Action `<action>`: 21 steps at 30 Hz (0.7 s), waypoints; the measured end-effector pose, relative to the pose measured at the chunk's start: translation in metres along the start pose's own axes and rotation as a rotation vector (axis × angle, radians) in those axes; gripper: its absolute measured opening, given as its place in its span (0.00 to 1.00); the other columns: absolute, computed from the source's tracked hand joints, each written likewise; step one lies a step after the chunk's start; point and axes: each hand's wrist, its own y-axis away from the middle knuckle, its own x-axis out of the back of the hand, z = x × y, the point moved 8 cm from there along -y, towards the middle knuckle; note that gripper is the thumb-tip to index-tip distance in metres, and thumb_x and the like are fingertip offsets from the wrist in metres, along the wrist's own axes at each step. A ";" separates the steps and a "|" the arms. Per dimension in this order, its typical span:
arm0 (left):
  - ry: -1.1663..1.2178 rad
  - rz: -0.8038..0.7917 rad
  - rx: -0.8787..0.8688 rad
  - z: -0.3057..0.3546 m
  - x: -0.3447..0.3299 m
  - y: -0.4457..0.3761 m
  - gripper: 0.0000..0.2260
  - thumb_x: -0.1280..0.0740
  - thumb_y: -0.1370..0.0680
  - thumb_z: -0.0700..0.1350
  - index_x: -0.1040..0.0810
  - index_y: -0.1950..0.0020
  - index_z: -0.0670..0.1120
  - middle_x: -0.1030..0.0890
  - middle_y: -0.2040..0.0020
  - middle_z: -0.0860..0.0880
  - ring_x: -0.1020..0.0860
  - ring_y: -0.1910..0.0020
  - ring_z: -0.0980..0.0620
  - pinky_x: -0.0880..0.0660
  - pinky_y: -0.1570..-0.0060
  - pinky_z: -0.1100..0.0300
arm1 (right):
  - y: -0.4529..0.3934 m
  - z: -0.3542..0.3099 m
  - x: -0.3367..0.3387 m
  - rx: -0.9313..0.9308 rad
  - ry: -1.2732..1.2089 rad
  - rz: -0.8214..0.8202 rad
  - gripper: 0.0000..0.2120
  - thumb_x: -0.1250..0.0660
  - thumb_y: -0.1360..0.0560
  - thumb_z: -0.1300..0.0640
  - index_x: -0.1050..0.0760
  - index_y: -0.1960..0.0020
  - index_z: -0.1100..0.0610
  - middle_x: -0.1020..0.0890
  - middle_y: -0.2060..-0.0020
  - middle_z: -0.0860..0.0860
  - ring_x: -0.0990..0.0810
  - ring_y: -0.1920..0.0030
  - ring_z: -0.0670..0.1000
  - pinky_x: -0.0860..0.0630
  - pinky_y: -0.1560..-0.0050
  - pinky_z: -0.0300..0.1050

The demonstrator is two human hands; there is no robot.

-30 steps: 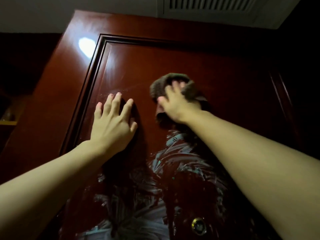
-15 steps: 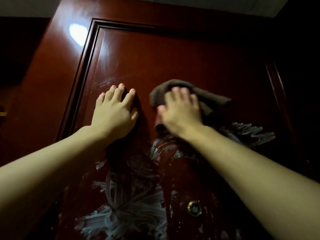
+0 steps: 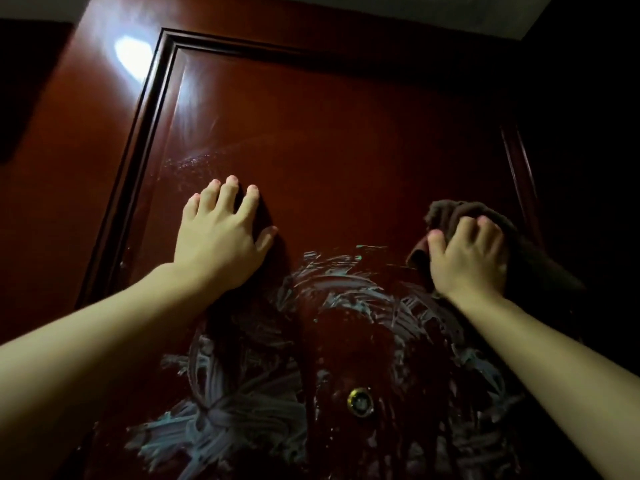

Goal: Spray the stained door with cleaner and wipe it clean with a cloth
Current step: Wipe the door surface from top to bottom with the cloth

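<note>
Head camera gives us the door (image 3: 346, 140) first, a glossy red-brown slab filling nearly everything we see, with a raised moulding (image 3: 152, 143) framing its inner panel on the left and across the top. Above our hands the panel is bare wood with plenty of open surface up to that moulding; on the right its edge runs close beside the cloth, and beyond it everything drops into darkness we cannot read. Pale smears (image 3: 242, 420) of foam or stain, we cannot tell which, swirl across the lower panel in brushed arcs between and below our arms, cut off by the bottom of the view. We see a bright glare spot (image 3: 131, 58) on the upper left frame. Our left hand (image 3: 221, 237) lies flat on the panel, fingers straight and slightly apart, pressing the wood just above the smears. Our right hand (image 3: 467, 261) has its fingers curled and bunched into the dark brown cloth (image 3: 453, 211), holding it against the door near the right edge; much of the cloth is hidden under the hand. We spot a small brass peephole (image 3: 360, 400) low in the middle, among the streaks. No writing or label shows anywhere.
</note>
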 end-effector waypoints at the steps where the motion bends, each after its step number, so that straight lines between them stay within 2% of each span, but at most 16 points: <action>1: 0.006 0.001 0.007 0.001 0.001 0.001 0.32 0.42 0.23 0.61 0.39 0.25 0.44 0.38 0.26 0.37 0.41 0.27 0.35 0.41 0.29 0.41 | 0.001 -0.001 -0.002 -0.017 0.003 -0.017 0.27 0.49 0.21 0.44 0.39 0.32 0.62 0.42 0.28 0.62 0.46 0.27 0.62 0.50 0.28 0.61; 3: 0.020 0.003 0.015 0.005 0.001 0.001 0.32 0.41 0.23 0.61 0.39 0.25 0.44 0.38 0.26 0.37 0.41 0.27 0.36 0.41 0.29 0.41 | 0.008 -0.025 -0.005 0.029 -0.015 -0.055 0.26 0.50 0.21 0.44 0.40 0.31 0.62 0.43 0.27 0.62 0.48 0.27 0.62 0.54 0.27 0.61; 6: 0.041 0.007 0.015 0.014 0.000 0.000 0.31 0.40 0.23 0.60 0.38 0.25 0.44 0.38 0.26 0.38 0.41 0.27 0.36 0.42 0.30 0.41 | 0.034 -0.094 -0.014 0.321 -0.006 -0.139 0.27 0.51 0.20 0.44 0.43 0.27 0.59 0.46 0.25 0.60 0.51 0.25 0.60 0.58 0.26 0.58; 8: 0.088 0.037 -0.010 0.023 0.001 0.000 0.28 0.40 0.22 0.58 0.35 0.27 0.44 0.36 0.27 0.38 0.39 0.28 0.36 0.40 0.31 0.39 | 0.055 -0.133 -0.018 0.488 -0.057 -0.248 0.27 0.50 0.20 0.44 0.47 0.25 0.56 0.50 0.24 0.56 0.55 0.24 0.58 0.57 0.27 0.56; 10: 0.135 0.061 -0.057 0.038 0.004 -0.001 0.28 0.42 0.25 0.57 0.33 0.27 0.45 0.34 0.28 0.38 0.38 0.28 0.35 0.39 0.32 0.37 | 0.065 -0.145 -0.020 0.537 -0.139 -0.331 0.26 0.49 0.19 0.44 0.47 0.25 0.53 0.54 0.23 0.52 0.59 0.24 0.55 0.53 0.27 0.56; 13: 0.171 0.081 -0.135 0.069 0.005 -0.003 0.28 0.41 0.24 0.54 0.37 0.25 0.46 0.37 0.26 0.39 0.40 0.27 0.36 0.40 0.32 0.38 | 0.061 -0.110 -0.018 0.471 -0.193 -0.295 0.26 0.47 0.20 0.43 0.45 0.26 0.52 0.52 0.24 0.51 0.60 0.25 0.54 0.50 0.28 0.57; 17: 0.199 0.035 -0.183 0.115 -0.003 -0.004 0.28 0.40 0.21 0.54 0.43 0.23 0.51 0.42 0.23 0.43 0.46 0.24 0.40 0.47 0.28 0.41 | 0.041 -0.015 -0.013 0.244 -0.141 -0.178 0.29 0.46 0.21 0.42 0.42 0.26 0.56 0.48 0.24 0.57 0.54 0.25 0.58 0.56 0.27 0.52; 21: 0.211 0.047 -0.203 0.149 -0.006 0.001 0.24 0.43 0.20 0.57 0.36 0.25 0.52 0.35 0.27 0.42 0.41 0.26 0.39 0.46 0.29 0.38 | 0.029 0.082 0.002 0.036 -0.096 -0.040 0.33 0.52 0.25 0.39 0.34 0.32 0.62 0.39 0.28 0.64 0.44 0.27 0.63 0.51 0.27 0.58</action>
